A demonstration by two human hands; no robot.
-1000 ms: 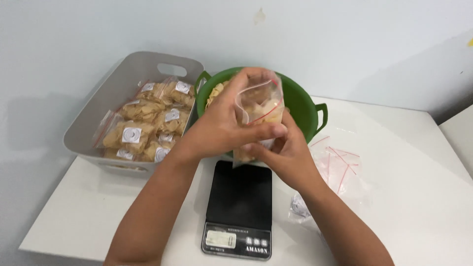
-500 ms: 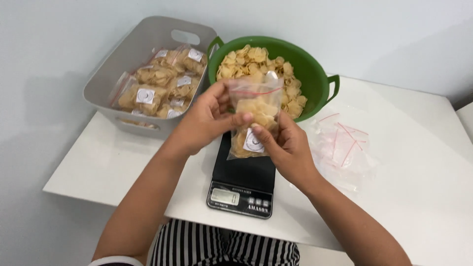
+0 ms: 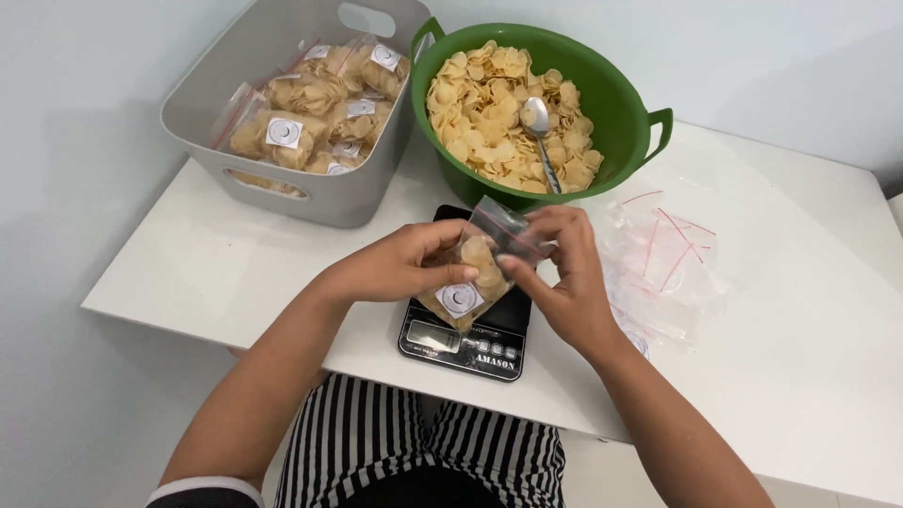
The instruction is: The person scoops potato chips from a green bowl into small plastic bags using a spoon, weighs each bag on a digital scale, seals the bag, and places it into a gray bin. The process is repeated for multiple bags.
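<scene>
Chip bag (image 3: 467,280) is pinched in the grip of both left hand (image 3: 395,268) and right hand (image 3: 555,273) above the scale (image 3: 466,343), near the table (image 3: 282,282) edge.

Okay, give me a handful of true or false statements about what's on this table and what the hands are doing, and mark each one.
1. Both hands hold a small clear bag of chips above the black scale. True; the left hand and right hand grip it from either side.
2. The green bowl is empty. False; it is full of pale yellow chips.
3. A metal spoon lies in the green bowl. True.
4. The grey bin holds loose chips. False; it holds filled bags with round white stickers.
5. Empty clear bags lie to the left of the scale. False; they lie on its right on the white table.
</scene>
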